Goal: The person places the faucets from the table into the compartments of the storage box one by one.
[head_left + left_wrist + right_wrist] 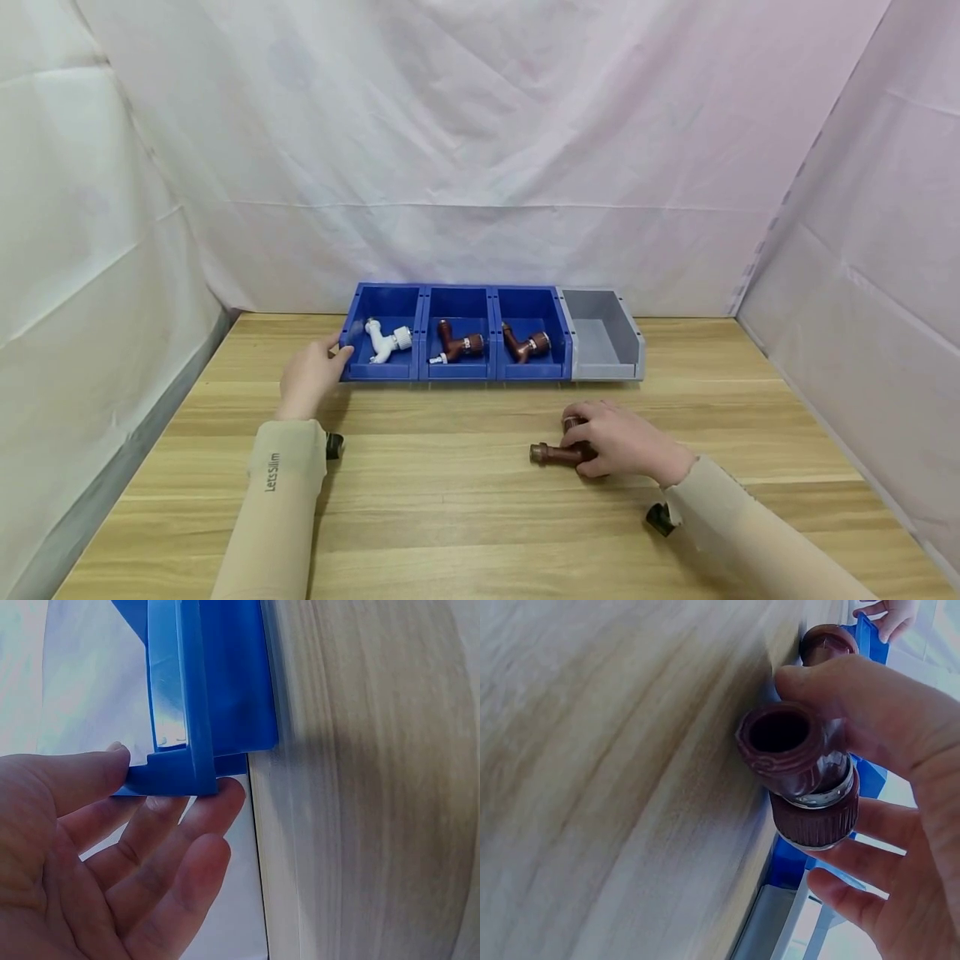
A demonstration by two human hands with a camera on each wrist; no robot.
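Observation:
At the left end of a row of bins, my left hand (309, 377) pinches the side edge of a blue bin (386, 300) between thumb and fingers. A white tap (386, 342) lies inside that bin. On the right of the table my right hand (621, 440) grips a brown tap (553, 454), its threaded end pointing left. In the right wrist view, the thumb lies across the body of this tap (780, 742), and the fingers are around its ribbed knob, close to the wood.
Two more blue bins, a middle one (457, 300) and a right one (527, 300), each hold a brown tap. A grey bin (596, 346) ends the row. White cloth (480, 167) hangs behind and beside the wooden table (435, 517).

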